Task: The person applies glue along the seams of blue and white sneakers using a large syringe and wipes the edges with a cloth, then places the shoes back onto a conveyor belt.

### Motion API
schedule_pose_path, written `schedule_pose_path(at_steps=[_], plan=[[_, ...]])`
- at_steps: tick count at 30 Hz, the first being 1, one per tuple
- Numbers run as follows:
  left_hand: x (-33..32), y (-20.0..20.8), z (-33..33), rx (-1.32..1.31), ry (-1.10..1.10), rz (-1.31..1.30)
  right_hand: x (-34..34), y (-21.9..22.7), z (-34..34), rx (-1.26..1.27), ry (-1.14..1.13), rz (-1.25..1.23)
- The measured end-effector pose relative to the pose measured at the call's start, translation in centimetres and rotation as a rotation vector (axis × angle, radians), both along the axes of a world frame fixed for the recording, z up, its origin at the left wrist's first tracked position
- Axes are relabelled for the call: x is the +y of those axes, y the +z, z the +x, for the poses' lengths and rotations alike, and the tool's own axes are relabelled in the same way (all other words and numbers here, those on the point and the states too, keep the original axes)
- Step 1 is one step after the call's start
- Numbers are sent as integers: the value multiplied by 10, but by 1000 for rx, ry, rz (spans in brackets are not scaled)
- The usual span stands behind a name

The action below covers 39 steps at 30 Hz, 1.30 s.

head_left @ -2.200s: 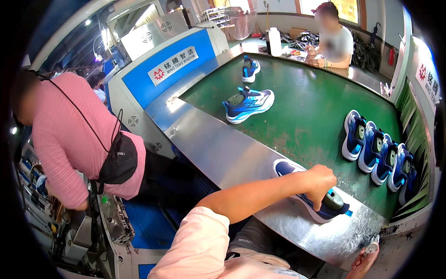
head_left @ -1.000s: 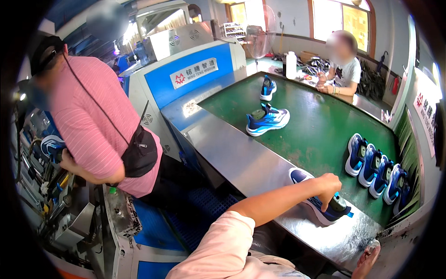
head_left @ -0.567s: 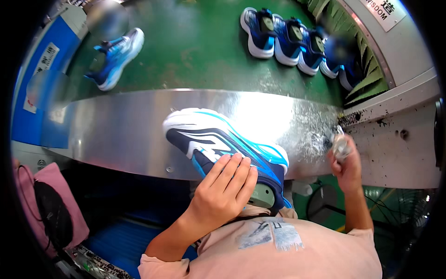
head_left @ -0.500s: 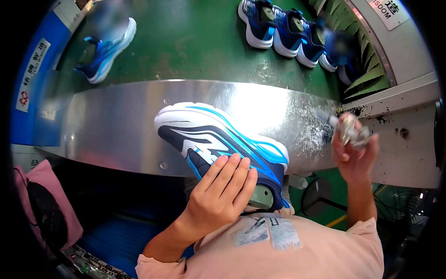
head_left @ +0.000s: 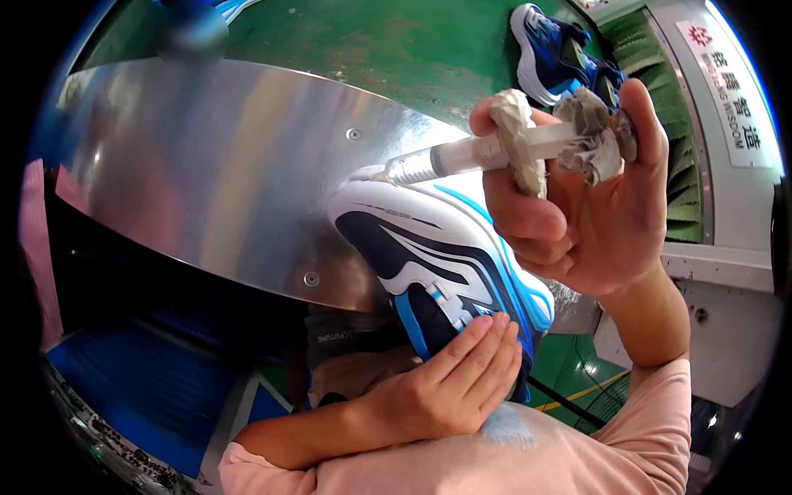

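Note:
A blue, white and navy sneaker [head_left: 450, 260] lies on its side on the metal ledge, toe pointing to the upper left. My left hand [head_left: 458, 384] holds it by the upper, near the laces, with the fingers pressed together and the thumb hidden. My right hand [head_left: 606, 219] grips a clear plastic syringe [head_left: 462, 156], its thumb at the plunger end. Grubby whitish wrapping is wound around the syringe's flange and plunger. The tip is at the edge of the sole by the toe; whether it touches cannot be made out.
The curved metal ledge [head_left: 206, 165] borders a green work surface [head_left: 355, 41]. More sneakers [head_left: 549, 54] stand at the far right, before a machine opening with green strip flaps [head_left: 681, 165]. Part of another sneaker [head_left: 235, 8] shows at the top left. Pink fabric [head_left: 37, 247] hangs at the left.
My right hand has brought the syringe left from the right side to the sneaker's toe. My left hand still holds the sneaker. The whole view has shifted.

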<state>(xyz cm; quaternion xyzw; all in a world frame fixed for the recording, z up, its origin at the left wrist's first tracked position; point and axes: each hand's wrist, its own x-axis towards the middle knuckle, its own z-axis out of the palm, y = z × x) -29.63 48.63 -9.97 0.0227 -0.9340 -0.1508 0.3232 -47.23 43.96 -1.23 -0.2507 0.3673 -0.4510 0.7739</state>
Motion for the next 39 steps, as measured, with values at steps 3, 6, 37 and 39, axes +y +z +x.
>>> schedule_pose_path(at_steps=[3,6,37,39], plan=[[7,3,-7,23,13,-10,-2,-1,-5,-40,43,22],[9,5,-9,39,-1,-11,-3,-2,-6,-34,34,57],[-64,3,56,-106,62,-76,89,-18,51,86,-337,97],[-71,3,57,-115,69,-105,93,-13,53,61,-362,199]])
